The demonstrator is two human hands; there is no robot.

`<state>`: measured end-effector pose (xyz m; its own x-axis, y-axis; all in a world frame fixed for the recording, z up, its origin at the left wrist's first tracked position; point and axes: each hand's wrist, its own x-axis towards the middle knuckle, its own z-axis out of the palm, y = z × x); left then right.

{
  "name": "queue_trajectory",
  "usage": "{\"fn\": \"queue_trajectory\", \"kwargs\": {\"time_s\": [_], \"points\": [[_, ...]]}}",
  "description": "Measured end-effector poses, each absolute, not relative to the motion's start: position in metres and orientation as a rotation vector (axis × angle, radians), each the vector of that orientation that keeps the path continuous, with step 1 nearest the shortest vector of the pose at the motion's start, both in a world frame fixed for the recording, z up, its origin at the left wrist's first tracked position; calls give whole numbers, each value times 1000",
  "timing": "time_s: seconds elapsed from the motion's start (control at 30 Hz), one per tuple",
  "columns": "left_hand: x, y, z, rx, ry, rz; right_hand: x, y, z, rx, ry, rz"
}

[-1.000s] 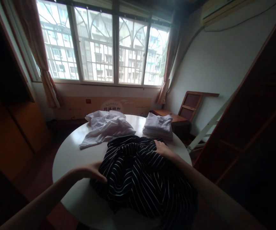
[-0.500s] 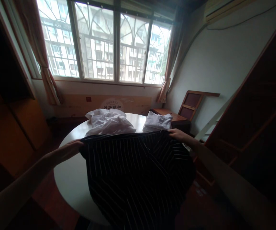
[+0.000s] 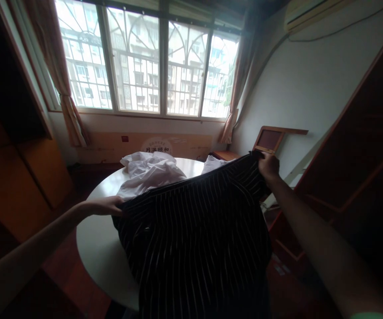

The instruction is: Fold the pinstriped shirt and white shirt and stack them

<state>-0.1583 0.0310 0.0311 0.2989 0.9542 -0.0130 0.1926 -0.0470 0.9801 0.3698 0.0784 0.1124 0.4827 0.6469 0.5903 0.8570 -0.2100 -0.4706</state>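
Note:
A black garment with thin white stripes (image 3: pixel 198 230) hangs stretched between my two hands, over the near side of a round white table (image 3: pixel 94 257). My left hand (image 3: pixel 108 206) grips its upper left corner, low near the tabletop. Higher up, my right hand (image 3: pixel 268 166) is closed on the upper right corner, so the top edge slants upward to the right. Behind the cloth, a crumpled white cloth (image 3: pixel 151 170) lies on the table. Folded white cloth (image 3: pixel 213 163) shows to its right, mostly hidden by the striped garment.
A low wooden cabinet (image 3: pixel 226 155) and a wooden chair back (image 3: pixel 269 139) stand beyond the table on the right. A long cardboard panel (image 3: pixel 111 144) leans under the window. Orange cabinets (image 3: pixel 28 186) are at the left, and a dark wooden frame (image 3: pixel 337 177) slants at the right.
My right hand has risen and moved right, lifting its corner of the striped garment. My left hand has shifted slightly down and right. The garment now covers more of the folded white cloth.

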Motion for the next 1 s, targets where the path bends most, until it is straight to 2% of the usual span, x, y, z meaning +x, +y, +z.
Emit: {"fn": "queue_trajectory", "kwargs": {"time_s": [0.1, 0.2, 0.3, 0.33, 0.43, 0.5, 0.6, 0.7, 0.8, 1.0], "points": [[-182, 37, 23, 1389, 1144, 865, 387, 84, 107, -1955, -1178, -165], [-209, 50, 32, 1331, 1247, 1106, 392, 85, 96, -1825, -1103, -152], [-228, 62, 49, 1502, 1696, 1280, 384, 80, 83, -1591, -1324, -130], [-231, 65, 53, 1622, 1930, 1169, 381, 78, 79, -1559, -1523, -4], [-226, 70, 46, 1982, 2397, 490, 368, 76, 64, -1628, -2097, 406], [-209, 73, 29, 2156, 2344, 261, 358, 78, 53, -1764, -2208, 361], [-171, 80, 3, 2315, 2082, 277, 339, 86, 35, -1841, -2182, 129], [-135, 93, -10, 2348, 1982, 453, 319, 95, 17, -1812, -2174, 115], [-113, 109, -12, 2261, 1980, 527, 300, 103, 2, -1834, -2136, 224], [-100, 109, -13, 2282, 1654, 271, 275, 100, -11, -1727, -2332, 702]]}}
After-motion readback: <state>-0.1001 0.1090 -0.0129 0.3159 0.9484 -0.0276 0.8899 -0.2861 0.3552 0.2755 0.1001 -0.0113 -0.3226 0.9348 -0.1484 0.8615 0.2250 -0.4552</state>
